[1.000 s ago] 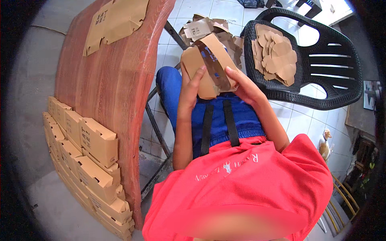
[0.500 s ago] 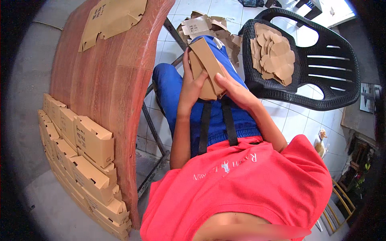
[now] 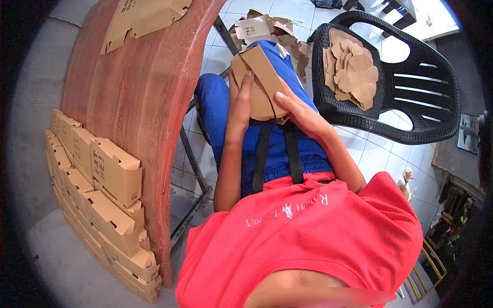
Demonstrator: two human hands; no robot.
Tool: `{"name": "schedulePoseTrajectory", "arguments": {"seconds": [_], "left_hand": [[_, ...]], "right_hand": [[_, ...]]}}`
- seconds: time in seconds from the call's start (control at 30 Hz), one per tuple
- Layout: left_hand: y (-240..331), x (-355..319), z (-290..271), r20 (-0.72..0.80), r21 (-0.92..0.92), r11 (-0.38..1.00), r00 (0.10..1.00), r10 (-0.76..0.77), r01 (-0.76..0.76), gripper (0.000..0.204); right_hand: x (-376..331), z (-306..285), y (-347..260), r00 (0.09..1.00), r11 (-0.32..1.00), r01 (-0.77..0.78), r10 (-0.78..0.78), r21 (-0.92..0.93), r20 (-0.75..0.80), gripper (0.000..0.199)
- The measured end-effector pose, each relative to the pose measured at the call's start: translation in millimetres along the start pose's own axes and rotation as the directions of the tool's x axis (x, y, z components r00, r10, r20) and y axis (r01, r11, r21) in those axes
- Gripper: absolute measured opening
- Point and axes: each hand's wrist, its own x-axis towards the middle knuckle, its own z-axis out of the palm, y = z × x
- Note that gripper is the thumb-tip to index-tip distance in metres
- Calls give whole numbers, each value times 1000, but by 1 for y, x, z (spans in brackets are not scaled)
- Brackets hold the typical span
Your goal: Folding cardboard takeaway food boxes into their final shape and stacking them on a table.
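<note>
A brown cardboard box (image 3: 264,72), partly folded, rests over my lap between both hands. My left hand (image 3: 240,105) grips its left side, with the thumb lying along the top near an overlapping flap. On the other side my right hand (image 3: 299,109) holds the right edge, thumb on the upper panel and the other fingers hidden underneath. The box's long top panel lies slantwise over the panel below it, and its near end shows a rounded edge.
A reddish wooden table (image 3: 128,97) at my left carries a flat cardboard blank (image 3: 149,20) and rows of folded boxes (image 3: 115,169). Flat cardboard pieces (image 3: 354,72) lie on a black plastic chair (image 3: 421,84). More cardboard (image 3: 257,28) sits beyond my knees. A cat (image 3: 406,182) is on the tiled floor.
My left hand has shifted along the box, its thumb now pointing away from me rather than across the panel. More of the box's left side shows. The view has moved slightly.
</note>
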Motion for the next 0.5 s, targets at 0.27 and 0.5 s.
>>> {"name": "schedulePoseTrajectory", "arguments": {"seconds": [0.27,0.5], "left_hand": [[-10,-5,22,-55,98,988,991,125,-119,58],[-24,-10,19,77,-126,986,990,117,-107,72]], "right_hand": [[2,9,4,997,936,78,-82,-343,2,70],[4,9,-2,984,861,24,-110,-508,-140,64]]}}
